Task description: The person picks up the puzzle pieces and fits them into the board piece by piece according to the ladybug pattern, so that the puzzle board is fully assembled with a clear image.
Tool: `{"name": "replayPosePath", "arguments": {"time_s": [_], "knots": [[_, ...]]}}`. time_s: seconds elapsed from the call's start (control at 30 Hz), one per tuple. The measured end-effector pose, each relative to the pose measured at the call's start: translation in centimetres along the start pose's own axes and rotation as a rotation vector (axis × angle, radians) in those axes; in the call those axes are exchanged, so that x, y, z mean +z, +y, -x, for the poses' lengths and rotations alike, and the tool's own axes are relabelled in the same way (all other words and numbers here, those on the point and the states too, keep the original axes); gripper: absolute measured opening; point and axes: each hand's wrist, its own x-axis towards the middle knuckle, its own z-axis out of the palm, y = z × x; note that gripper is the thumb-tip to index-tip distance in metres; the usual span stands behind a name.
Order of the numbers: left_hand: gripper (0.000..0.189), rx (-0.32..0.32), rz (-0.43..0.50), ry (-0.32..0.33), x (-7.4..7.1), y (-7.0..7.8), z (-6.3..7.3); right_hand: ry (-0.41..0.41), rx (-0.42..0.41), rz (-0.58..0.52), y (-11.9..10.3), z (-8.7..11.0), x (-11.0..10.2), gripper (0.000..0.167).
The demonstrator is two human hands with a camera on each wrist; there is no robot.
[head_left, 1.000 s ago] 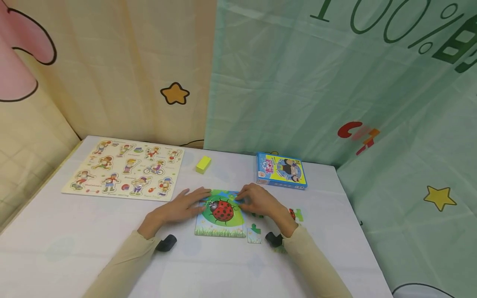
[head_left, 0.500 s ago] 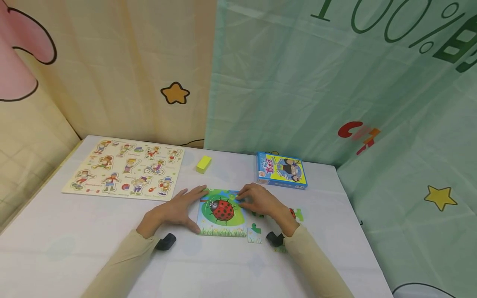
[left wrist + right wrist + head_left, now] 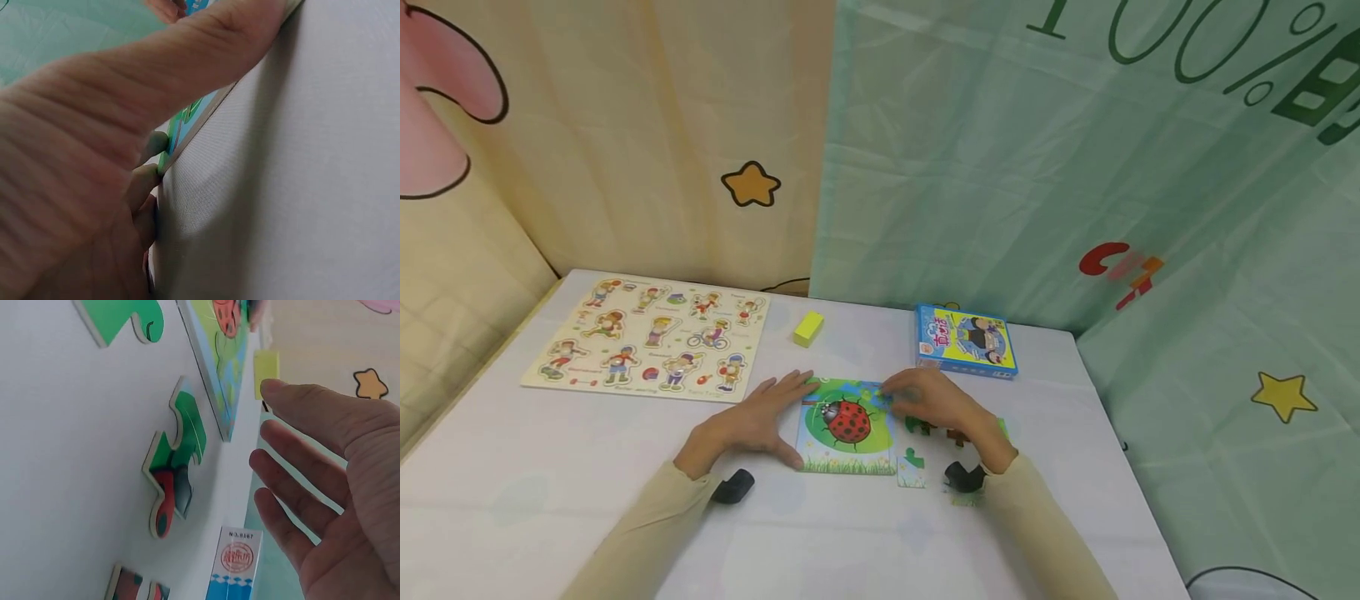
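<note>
A square ladybug puzzle [image 3: 842, 454] lies flat on the white table. My left hand [image 3: 748, 429] spans its left edge with thumb and fingers spread, thumb near the lower corner and fingertips near the upper one. In the left wrist view, two fingertips touch the puzzle's rim [image 3: 190, 134]. Over the upper right corner of the puzzle is my right hand [image 3: 931, 395]. The right wrist view shows its fingers [image 3: 306, 469] loosely extended, with nothing between them. Loose puzzle pieces lie close by: a green-and-red pair [image 3: 178, 462] and a pale one [image 3: 910, 473] with a green tab.
Behind the puzzle stand a yellow block [image 3: 808, 329] and a blue-and-yellow box [image 3: 967, 342]. A large board [image 3: 647, 337] with cartoon figures lies at the back left. Black wrist mounts [image 3: 733, 487] sit under both forearms. Curtains hang around the table's far sides.
My left thumb has moved down to the puzzle's lower left corner, widening the hand's spread. My right hand has shifted slightly right, away from the puzzle's upper right part.
</note>
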Motion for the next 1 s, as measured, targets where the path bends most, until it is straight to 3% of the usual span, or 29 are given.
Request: {"name": "replayPosePath", "arguments": {"time_s": [0.13,0.4,0.73,1.0], "knots": [[0.120,-0.003,0.002,0.002,-0.1,0.0,0.0,0.042,0.032,-0.022,0.0,1.3,-0.6,0.032],[0.119,-0.006,0.015,-0.001,0.0,0.1,0.0,0.027,0.147,-0.066,-0.5,4.0,-0.7,0.039],[0.121,0.007,0.008,0.004,0.1,-0.1,-0.1,0.068,0.143,-0.111,0.0,5.9,-0.7,0.038],[0.122,0.002,-0.003,0.002,0.1,-0.2,-0.2,0.087,0.220,-0.147,0.8,6.7,-0.2,0.043]]}}
